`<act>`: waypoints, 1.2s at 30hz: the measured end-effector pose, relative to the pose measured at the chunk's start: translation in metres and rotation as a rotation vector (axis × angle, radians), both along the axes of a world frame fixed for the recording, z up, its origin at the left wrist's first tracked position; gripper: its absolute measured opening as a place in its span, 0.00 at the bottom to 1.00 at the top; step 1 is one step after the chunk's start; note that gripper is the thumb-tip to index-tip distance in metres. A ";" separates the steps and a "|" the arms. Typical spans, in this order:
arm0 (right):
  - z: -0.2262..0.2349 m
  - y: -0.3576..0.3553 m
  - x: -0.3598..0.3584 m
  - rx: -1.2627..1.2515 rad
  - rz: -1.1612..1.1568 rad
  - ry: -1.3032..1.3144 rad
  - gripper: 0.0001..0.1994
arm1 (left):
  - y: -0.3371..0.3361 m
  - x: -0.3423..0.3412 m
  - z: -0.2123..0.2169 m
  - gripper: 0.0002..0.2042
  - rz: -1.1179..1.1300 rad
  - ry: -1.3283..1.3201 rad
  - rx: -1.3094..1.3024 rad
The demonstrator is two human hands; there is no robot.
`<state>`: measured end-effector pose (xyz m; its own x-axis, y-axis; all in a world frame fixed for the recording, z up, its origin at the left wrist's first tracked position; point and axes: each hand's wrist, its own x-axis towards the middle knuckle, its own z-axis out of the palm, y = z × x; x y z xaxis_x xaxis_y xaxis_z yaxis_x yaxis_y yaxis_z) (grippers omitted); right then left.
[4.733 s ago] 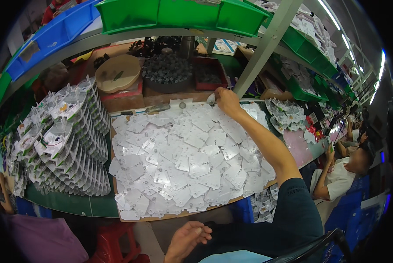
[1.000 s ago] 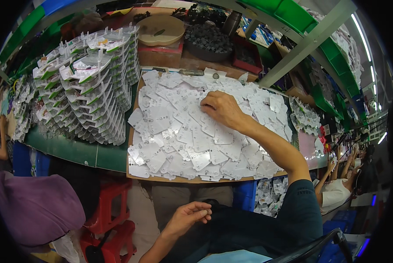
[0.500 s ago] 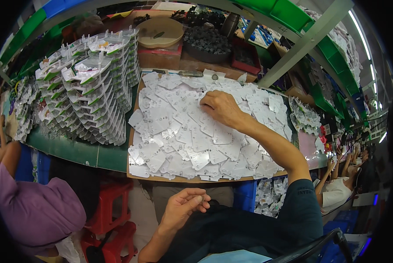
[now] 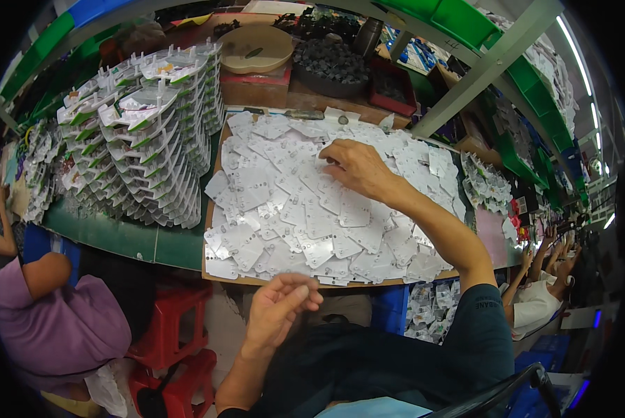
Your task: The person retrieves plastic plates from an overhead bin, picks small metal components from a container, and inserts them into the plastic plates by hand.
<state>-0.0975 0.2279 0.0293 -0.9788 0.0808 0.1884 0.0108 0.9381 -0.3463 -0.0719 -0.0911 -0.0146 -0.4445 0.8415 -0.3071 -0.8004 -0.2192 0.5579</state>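
Observation:
Many thin white plastic plates point(image 4: 257, 191) with small holes and round studs lie spread in overlapping layers on a board point(image 4: 211, 209) in front of me. My right hand point(image 4: 360, 168) is over the far middle of these plates, fingers curled down and thumb close to them. Whatever its fingertips pinch is hidden. My left hand point(image 4: 279, 310) is raised just off the board's near edge, above my lap. Its fingers are curled with the thumb laid against them, and anything between them is too small to make out.
Tall stacks of white housings with green edges point(image 4: 142, 125) stand at left. Behind the board are a beige tray point(image 4: 255, 50), a bowl of dark parts point(image 4: 331, 66) and a red bin point(image 4: 392, 87). A slanted post point(image 4: 487, 70) rises at right. Someone in purple point(image 4: 62, 334) sits at left.
My left hand has moved up and slightly left, toward the board's near edge. My right hand has shifted slightly right and down over the plates, its fingers still curled.

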 end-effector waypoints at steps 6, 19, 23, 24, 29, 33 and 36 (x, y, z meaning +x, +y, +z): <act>0.039 -0.054 0.035 -0.650 0.100 -0.239 0.11 | 0.028 -0.020 0.018 0.15 0.117 -0.009 -0.028; 0.033 -0.083 0.071 -0.432 0.258 -0.037 0.06 | 0.042 -0.022 0.012 0.18 0.169 0.006 -0.113; 0.035 -0.080 0.075 -0.575 0.198 0.005 0.06 | 0.045 -0.023 0.013 0.16 0.199 0.002 -0.085; 0.035 -0.077 0.076 -0.571 0.195 0.010 0.06 | 0.044 -0.023 0.013 0.15 0.190 0.004 -0.072; 0.040 -0.049 0.076 -0.660 -0.031 -0.008 0.08 | 0.034 -0.013 0.010 0.15 0.109 0.006 -0.010; 0.040 0.006 0.041 -0.661 -0.260 0.052 0.09 | 0.029 -0.001 0.011 0.13 0.036 -0.019 -0.015; 0.028 0.062 0.004 -0.368 -0.305 0.198 0.10 | 0.027 0.004 0.013 0.13 -0.055 -0.072 -0.004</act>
<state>-0.0936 0.2901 0.0576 -0.8490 0.4523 0.2731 0.1655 0.7186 -0.6755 -0.0684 -0.0642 -0.0017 -0.3744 0.8627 -0.3399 -0.8492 -0.1718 0.4994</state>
